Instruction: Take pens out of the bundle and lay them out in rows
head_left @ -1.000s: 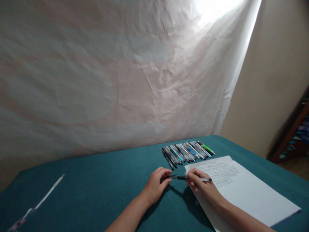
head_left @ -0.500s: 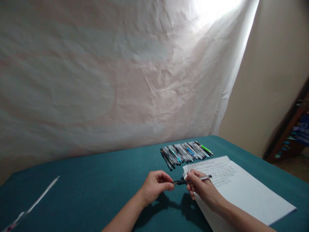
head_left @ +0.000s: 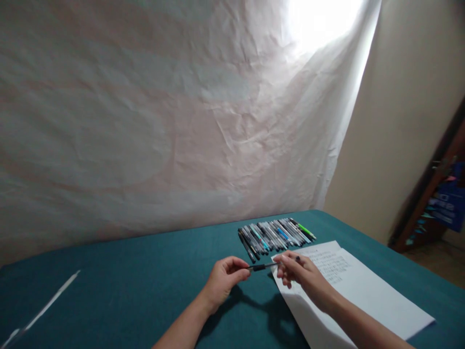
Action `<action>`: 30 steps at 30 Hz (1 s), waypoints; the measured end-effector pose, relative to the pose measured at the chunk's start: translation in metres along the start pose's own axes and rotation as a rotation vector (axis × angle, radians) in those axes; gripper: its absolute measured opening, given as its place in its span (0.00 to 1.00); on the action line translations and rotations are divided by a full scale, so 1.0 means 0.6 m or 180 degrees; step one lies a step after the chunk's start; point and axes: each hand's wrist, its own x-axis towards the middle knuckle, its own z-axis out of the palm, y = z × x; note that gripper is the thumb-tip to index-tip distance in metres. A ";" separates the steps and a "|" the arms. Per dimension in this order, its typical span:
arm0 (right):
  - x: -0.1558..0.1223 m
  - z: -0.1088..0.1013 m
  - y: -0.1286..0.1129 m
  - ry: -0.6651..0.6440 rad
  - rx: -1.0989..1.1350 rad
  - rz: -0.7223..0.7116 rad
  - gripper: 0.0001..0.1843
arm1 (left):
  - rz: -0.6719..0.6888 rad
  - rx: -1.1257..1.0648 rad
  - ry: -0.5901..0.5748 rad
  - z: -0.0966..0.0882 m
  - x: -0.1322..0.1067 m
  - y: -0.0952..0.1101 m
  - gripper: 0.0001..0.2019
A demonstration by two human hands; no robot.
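Note:
Between my two hands a pen with a dark grip section is held nearly level above the table. My left hand pinches its left end between thumb and fingers. Around the other end my right hand is closed, with a dark tip showing past the fingers. Beneath and beside my right hand lie white sheets of paper, the upper one bearing lines of handwriting. Just beyond my hands, a row of many pens lies side by side, mostly clear and black, with a few blue and green ones.
A dark green cloth covers the table. Along its back hangs a creased pale sheet. A thin white strip lies at the left. Past the right edge stands brown furniture with blue items.
My right hand has shifted along the pen toward its far end, baring more of the grip section. The view has moved slightly, while my left hand keeps its pinch.

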 end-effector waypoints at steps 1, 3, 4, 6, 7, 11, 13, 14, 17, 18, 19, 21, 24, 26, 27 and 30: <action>0.004 -0.009 -0.001 0.0048 -0.0229 -0.0076 0.17 | 0.0045 0.0046 0.0094 -0.004 0.002 -0.002 0.14; 0.010 -0.023 0.001 -0.0005 -0.0822 -0.0206 0.16 | 0.0135 0.0085 0.0249 -0.012 0.005 -0.007 0.14; 0.011 -0.028 0.004 -0.0110 -0.1140 -0.0251 0.15 | 0.0175 0.0069 0.0312 -0.015 0.007 -0.009 0.14; 0.012 -0.030 0.013 -0.0307 -0.1772 -0.0321 0.14 | 0.0220 -0.0042 0.0455 -0.018 0.011 -0.015 0.15; 0.011 -0.027 0.017 -0.0360 -0.2098 -0.0371 0.12 | 0.0224 -0.0137 0.0559 -0.019 0.013 -0.019 0.16; 0.016 0.005 0.023 -0.0221 -0.3342 -0.0549 0.09 | 0.0205 -0.0642 0.1060 -0.024 0.022 -0.035 0.21; 0.028 0.031 0.019 -0.0051 -0.3794 -0.0557 0.09 | 0.0198 -0.0802 0.1236 -0.027 0.025 -0.041 0.22; 0.038 0.045 0.016 0.0061 -0.3989 -0.0550 0.09 | 0.0186 -0.0828 0.1282 -0.028 0.025 -0.043 0.21; 0.074 0.087 0.009 0.0271 -0.4450 -0.0534 0.10 | 0.0138 -0.0688 0.1237 -0.030 0.024 -0.043 0.19; 0.086 0.099 0.009 0.0300 -0.4549 -0.0498 0.10 | 0.0121 -0.0575 0.1172 -0.029 0.023 -0.041 0.19; 0.099 0.110 0.011 0.0321 -0.4614 -0.0463 0.10 | 0.0108 -0.0451 0.1096 -0.029 0.021 -0.040 0.18; 0.120 0.127 0.017 0.0390 -0.4672 -0.0377 0.11 | 0.0091 -0.0227 0.0929 -0.026 0.017 -0.036 0.17; 0.140 0.139 0.029 0.0473 -0.4681 -0.0275 0.13 | 0.0118 -0.0047 0.0695 -0.023 0.014 -0.035 0.15; 0.146 0.142 0.030 0.0487 -0.4690 -0.0200 0.13 | 0.0154 0.0035 0.0584 -0.022 0.014 -0.036 0.13; 0.146 0.142 0.027 0.0488 -0.4696 -0.0159 0.12 | 0.0186 0.0089 0.0554 -0.021 0.015 -0.038 0.13; 0.127 0.146 -0.002 0.0452 -0.4586 -0.0222 0.11 | 0.0348 0.0407 0.0526 -0.021 0.015 -0.041 0.10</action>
